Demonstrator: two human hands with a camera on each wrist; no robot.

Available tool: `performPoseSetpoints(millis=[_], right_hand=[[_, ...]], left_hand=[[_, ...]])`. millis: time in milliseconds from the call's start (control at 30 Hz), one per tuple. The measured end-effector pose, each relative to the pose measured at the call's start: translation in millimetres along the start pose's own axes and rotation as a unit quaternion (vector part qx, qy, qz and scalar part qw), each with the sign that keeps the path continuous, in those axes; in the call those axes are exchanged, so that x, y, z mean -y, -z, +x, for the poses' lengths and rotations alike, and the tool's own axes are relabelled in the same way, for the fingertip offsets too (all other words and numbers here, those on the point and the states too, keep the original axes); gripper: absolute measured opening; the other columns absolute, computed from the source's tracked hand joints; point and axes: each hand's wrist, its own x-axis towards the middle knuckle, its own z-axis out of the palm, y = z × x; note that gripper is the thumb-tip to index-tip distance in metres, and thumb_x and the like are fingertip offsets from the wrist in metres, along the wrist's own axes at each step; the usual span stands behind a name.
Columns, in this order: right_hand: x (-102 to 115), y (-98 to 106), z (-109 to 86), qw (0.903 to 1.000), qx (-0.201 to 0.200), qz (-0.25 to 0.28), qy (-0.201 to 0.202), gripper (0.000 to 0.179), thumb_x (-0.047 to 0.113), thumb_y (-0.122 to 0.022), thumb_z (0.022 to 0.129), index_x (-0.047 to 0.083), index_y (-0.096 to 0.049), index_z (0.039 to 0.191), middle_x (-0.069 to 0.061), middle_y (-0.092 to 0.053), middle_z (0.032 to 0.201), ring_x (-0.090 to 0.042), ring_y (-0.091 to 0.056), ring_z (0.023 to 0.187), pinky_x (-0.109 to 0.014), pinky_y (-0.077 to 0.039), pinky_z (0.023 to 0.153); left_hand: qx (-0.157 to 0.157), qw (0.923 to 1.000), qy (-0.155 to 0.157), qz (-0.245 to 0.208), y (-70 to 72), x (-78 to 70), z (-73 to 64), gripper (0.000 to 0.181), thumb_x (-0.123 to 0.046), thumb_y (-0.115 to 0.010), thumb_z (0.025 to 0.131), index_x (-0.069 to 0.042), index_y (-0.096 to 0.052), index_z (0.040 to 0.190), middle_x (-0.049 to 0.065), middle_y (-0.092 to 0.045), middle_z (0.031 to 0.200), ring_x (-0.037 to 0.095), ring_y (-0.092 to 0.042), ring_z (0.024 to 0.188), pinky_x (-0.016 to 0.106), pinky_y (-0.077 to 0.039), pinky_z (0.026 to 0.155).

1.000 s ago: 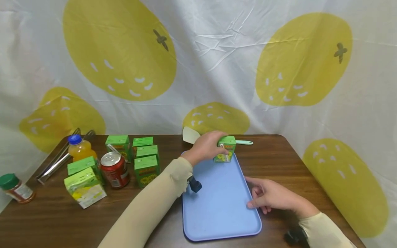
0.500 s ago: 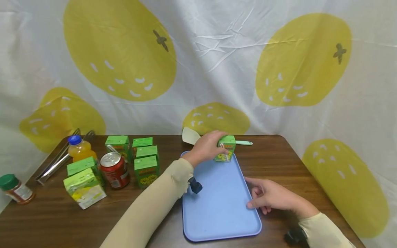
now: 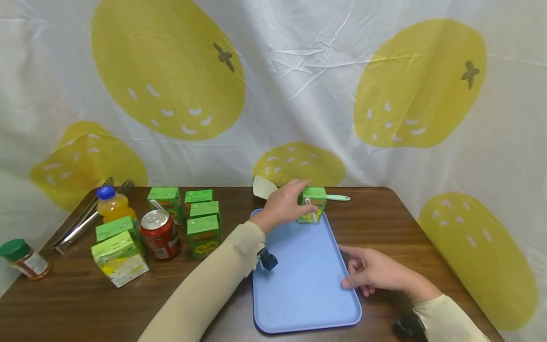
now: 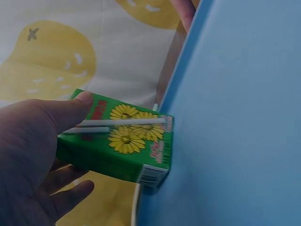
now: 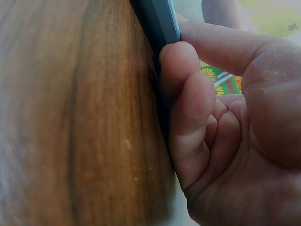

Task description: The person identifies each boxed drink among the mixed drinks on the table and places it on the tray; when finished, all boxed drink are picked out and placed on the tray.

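A green juice box (image 3: 312,205) with yellow flowers and a white straw stands upright at the far end of the blue tray (image 3: 305,285). My left hand (image 3: 285,204) is around the box's left side, its fingers loosened. In the left wrist view the thumb of the left hand (image 4: 42,141) overlaps the box's front (image 4: 131,136), while the lower fingers stand apart from it. My right hand (image 3: 378,270) pinches the tray's right rim, thumb on top. From the right wrist view, curled fingers of the right hand (image 5: 211,108) lie at the tray edge (image 5: 160,21).
Left of the tray stand several green juice boxes (image 3: 204,236), a red soda can (image 3: 160,235) and an orange juice bottle (image 3: 113,204). Metal tongs (image 3: 79,230) and a green-capped spice jar (image 3: 26,259) lie further left. Behind the tray lies a spatula (image 3: 263,187).
The left hand's fingers have lifted and loosened from the juice box, which stays in place on the tray. The right hand keeps its hold on the tray rim.
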Motion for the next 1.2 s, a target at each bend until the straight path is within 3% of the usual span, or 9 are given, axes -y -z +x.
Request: performPoseSetpoints(millis=[167, 333, 467, 733, 967, 1200], right_hand=[[0, 0, 0.2, 1.0000, 0.001, 0.005, -0.003, 0.106, 0.023, -0.091, 0.095, -0.012, -0.025, 0.170, -0.010, -0.068, 0.077, -0.021, -0.064, 0.054, -0.029, -0.050, 0.048], [-1, 0, 1.2, 0.9999, 0.000, 0.009, -0.006, 0.107, 0.022, -0.092, 0.095, -0.012, -0.024, 0.170, -0.010, -0.068, 0.077, -0.021, -0.064, 0.055, -0.029, -0.050, 0.048], [-2, 0, 1.3, 0.9999, -0.001, 0.014, -0.004, 0.107, 0.022, -0.092, 0.094, -0.012, -0.024, 0.170, -0.010, -0.068, 0.076, -0.021, -0.063, 0.054, -0.029, -0.050, 0.048], [-2, -1, 1.8, 0.9999, -0.001, 0.012, -0.001, 0.107, 0.021, -0.091, 0.094, -0.014, -0.024, 0.169, -0.010, -0.067, 0.076, -0.021, -0.063, 0.054, -0.029, -0.050, 0.048], [-1, 1, 1.4, 0.9999, -0.002, 0.010, -0.003, 0.107, 0.022, -0.092, 0.094, -0.014, -0.024, 0.169, -0.010, -0.067, 0.076, -0.021, -0.063, 0.054, -0.029, -0.050, 0.048], [-1, 1, 1.3, 0.9997, 0.001, 0.025, -0.007, 0.107, 0.020, -0.091, 0.095, -0.013, -0.022, 0.170, -0.010, -0.067, 0.077, -0.021, -0.063, 0.055, -0.029, -0.050, 0.048]], left_hand=[[-0.024, 0.9997, -0.006, -0.004, 10.6, -6.0, -8.2, 0.091, -0.050, -0.083, 0.101, -0.017, -0.039, 0.174, 0.008, -0.046, 0.172, 0.031, -0.056, 0.149, 0.054, -0.055, 0.111], [-0.059, 0.9968, -0.045, -0.030, 22.9, -12.7, -21.1, 0.098, -0.045, -0.084, 0.101, -0.014, -0.030, 0.176, 0.010, -0.049, 0.166, 0.031, -0.063, 0.138, 0.052, -0.061, 0.100], [-0.078, 0.9931, -0.079, -0.036, 31.4, -14.4, -31.4, 0.096, -0.042, -0.085, 0.101, -0.012, -0.031, 0.175, 0.011, -0.053, 0.161, 0.030, -0.066, 0.133, 0.049, -0.063, 0.093], [-0.095, 0.9899, -0.105, -0.004, 46.4, -13.1, -51.2, 0.093, -0.038, -0.088, 0.099, -0.009, -0.038, 0.172, 0.012, -0.054, 0.163, 0.029, -0.068, 0.133, 0.045, -0.064, 0.082], [-0.093, 0.9891, -0.110, 0.033, 61.9, -11.0, -73.4, 0.092, -0.041, -0.089, 0.098, -0.007, -0.043, 0.170, 0.013, -0.053, 0.167, 0.030, -0.058, 0.147, 0.050, -0.063, 0.096], [-0.123, 0.9804, -0.136, 0.072, 77.9, 1.9, -100.0, 0.085, -0.038, -0.092, 0.095, -0.003, -0.053, 0.162, 0.013, -0.063, 0.156, 0.029, -0.064, 0.139, 0.048, -0.060, 0.103]])
